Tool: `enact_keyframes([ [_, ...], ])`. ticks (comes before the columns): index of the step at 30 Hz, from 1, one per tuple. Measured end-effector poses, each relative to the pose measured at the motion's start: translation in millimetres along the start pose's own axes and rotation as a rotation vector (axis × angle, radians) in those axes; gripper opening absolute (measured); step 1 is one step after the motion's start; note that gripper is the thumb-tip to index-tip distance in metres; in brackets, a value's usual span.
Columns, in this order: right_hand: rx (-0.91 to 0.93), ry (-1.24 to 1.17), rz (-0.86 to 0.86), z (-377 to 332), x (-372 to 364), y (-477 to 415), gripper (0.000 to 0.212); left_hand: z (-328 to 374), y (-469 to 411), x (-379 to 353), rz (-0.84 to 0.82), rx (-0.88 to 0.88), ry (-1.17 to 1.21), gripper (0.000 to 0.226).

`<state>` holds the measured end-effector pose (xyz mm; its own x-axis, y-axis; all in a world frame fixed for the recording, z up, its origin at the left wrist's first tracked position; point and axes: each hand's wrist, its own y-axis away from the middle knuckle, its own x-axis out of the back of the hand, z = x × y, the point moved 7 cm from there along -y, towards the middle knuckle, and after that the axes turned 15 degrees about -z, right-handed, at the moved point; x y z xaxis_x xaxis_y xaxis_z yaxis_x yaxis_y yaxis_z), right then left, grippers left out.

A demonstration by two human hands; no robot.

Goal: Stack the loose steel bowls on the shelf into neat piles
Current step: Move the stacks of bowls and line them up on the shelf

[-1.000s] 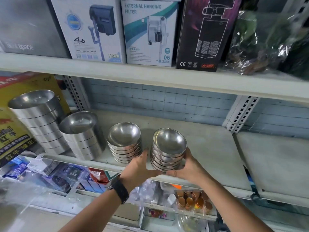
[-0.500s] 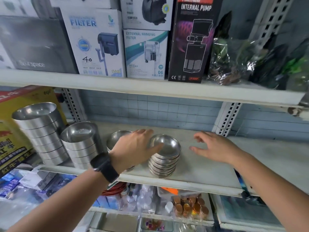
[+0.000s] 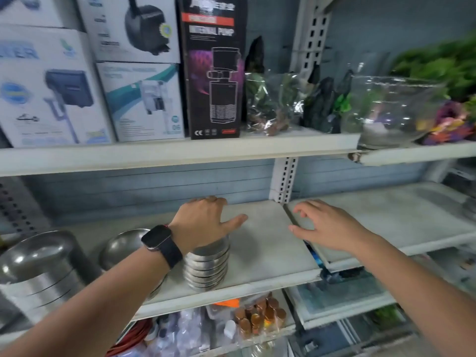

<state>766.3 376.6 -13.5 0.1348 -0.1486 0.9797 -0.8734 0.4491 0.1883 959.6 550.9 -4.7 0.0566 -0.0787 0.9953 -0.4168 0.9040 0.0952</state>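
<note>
Probably light, stiff and slick, so best cupped by the rims from both sides: pile of steel bowls [image 3: 207, 269] at the front of the shelf [image 3: 270, 243], beneath the empty, spread left hand [image 3: 203, 222], right hand [image 3: 328, 228] likewise empty, well apart.

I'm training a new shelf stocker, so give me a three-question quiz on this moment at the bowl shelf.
1. True or false: the right hand grips a bowl.
2. What lies beneath the left hand? A the shallow bowl stack; B a glass jar; C a cardboard box.
3. Fill in: the black pump box stands on the ___ shelf.
Key: 1 false; 2 A; 3 upper.
</note>
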Motion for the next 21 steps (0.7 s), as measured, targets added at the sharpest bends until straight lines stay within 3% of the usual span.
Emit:
enact_keyframes([
  [6,-0.146,-0.066,0.033,40,-3,42,0.060,48,-33,-7,-0.037,-0.130,0.037,0.085],
  [12,-0.279,-0.096,0.029,88,-17,79,0.073,106,-53,-4,-0.024,-0.233,0.051,0.083],
  [21,-0.349,-0.107,0.085,175,-16,120,0.068,198,-99,-4,-0.019,-0.297,0.037,0.084],
])
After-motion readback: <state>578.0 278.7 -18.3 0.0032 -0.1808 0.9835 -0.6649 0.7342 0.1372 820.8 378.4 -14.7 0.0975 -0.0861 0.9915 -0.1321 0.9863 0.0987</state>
